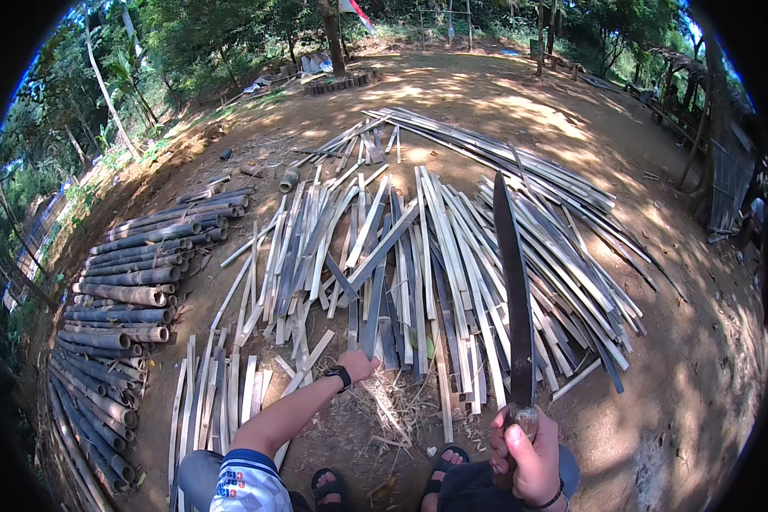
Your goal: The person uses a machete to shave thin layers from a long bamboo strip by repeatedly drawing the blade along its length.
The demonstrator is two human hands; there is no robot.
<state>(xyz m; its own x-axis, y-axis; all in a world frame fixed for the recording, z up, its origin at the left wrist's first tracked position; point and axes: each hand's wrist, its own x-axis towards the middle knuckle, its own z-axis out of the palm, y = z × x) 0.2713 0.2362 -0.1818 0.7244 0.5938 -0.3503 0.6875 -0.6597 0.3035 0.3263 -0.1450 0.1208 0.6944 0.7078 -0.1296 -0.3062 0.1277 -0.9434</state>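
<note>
My right hand (529, 456) is wrapped round the handle of a machete (516, 299). Its long dark blade points upward in front of the bamboo strips. My left hand (360, 365), with a black watch on the wrist, is closed at the near ends of several split bamboo strips (371, 328). A dark strip meets its fingers, but the grip itself is hidden from view. Many more split strips (478, 282), pale on one side and dark on the other, lie fanned over the ground in front of me.
Uncut bamboo poles (128, 294) are piled along the left. Shavings (388, 410) litter the dirt before my sandalled feet (327, 488). More strips lie beside my left knee. A tree trunk (333, 43) rises at the back; a shelter (730, 179) stands far right.
</note>
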